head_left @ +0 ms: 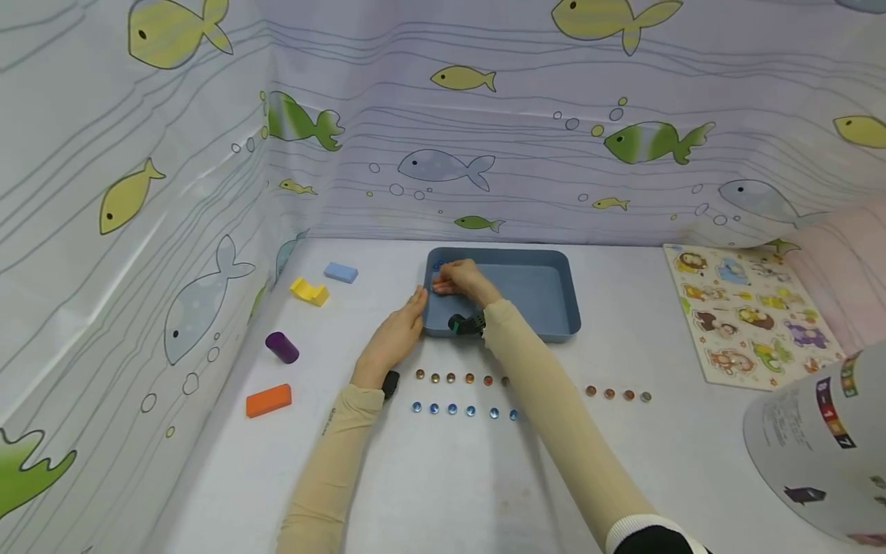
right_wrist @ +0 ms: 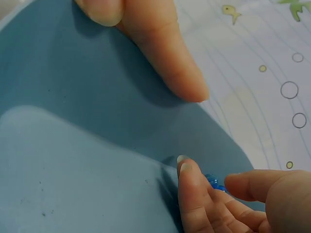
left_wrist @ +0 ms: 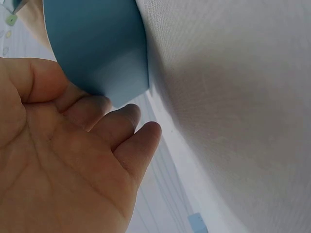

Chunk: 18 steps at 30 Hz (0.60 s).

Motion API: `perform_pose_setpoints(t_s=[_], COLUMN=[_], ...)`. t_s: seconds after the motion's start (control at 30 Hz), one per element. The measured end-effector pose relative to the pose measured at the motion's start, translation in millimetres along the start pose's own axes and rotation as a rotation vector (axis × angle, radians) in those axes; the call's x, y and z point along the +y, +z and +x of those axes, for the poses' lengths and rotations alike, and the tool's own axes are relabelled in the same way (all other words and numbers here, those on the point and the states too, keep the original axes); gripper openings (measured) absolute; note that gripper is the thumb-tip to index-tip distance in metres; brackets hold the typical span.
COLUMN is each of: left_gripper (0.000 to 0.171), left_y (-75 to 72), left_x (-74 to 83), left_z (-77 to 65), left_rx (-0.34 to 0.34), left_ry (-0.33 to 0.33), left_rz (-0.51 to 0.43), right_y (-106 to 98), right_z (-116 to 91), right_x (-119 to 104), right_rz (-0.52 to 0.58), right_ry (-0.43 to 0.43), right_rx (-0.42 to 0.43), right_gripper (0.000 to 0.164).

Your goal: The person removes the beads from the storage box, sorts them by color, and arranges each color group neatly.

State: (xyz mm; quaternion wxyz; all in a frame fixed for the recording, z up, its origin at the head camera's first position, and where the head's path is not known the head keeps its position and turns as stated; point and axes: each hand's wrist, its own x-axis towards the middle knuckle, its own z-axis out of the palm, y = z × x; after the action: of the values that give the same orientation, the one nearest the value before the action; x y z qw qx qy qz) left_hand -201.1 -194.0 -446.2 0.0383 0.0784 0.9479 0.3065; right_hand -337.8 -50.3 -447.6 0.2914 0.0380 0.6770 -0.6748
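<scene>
A blue-grey rectangular tray (head_left: 526, 288) sits toward the back of the table. Against its left outer wall rests my left hand (head_left: 396, 335), fingers fairly straight; the left wrist view has the palm (left_wrist: 63, 160) beside the tray's rounded corner (left_wrist: 102, 53). My right hand (head_left: 471, 281) reaches inside the tray's left end. In the right wrist view its thumb (right_wrist: 252, 184) stands apart from its extended fingers (right_wrist: 194, 199), and shiny blue glass beads (right_wrist: 214, 182) show just past them. Those beads lie by the far left corner; the hand partly covers them.
Amber beads (head_left: 451, 378) and blue beads (head_left: 452, 409) lie in two rows in front of the tray, partly behind my right sleeve. Yellow (head_left: 309, 292), light blue (head_left: 341, 272), purple (head_left: 282, 348) and orange (head_left: 268, 401) blocks stand left. An animal picture board (head_left: 754, 315) and white bucket (head_left: 817, 438) occupy the right.
</scene>
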Motion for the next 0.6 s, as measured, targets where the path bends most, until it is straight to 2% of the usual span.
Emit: perform_pose_setpoints(t_s=[0.23,0.6], left_gripper=[0.051,0.051], left_y=[0.5,1.1], left_x=[1.1,0.7], left_z=[0.6,0.3], left_rx=[-0.001,-0.004], left_ry=[0.004,0.008], left_rz=[0.004,0.014], right_y=[-1.6,2.9], right_z=[-1.5,-4.1], right_x=[2.4,5.7], right_rz=[-0.019,-0.177], right_ry=[-0.048,-0.084], right_rx=[-0.023,-0.051], right_gripper=[0.038,0.034])
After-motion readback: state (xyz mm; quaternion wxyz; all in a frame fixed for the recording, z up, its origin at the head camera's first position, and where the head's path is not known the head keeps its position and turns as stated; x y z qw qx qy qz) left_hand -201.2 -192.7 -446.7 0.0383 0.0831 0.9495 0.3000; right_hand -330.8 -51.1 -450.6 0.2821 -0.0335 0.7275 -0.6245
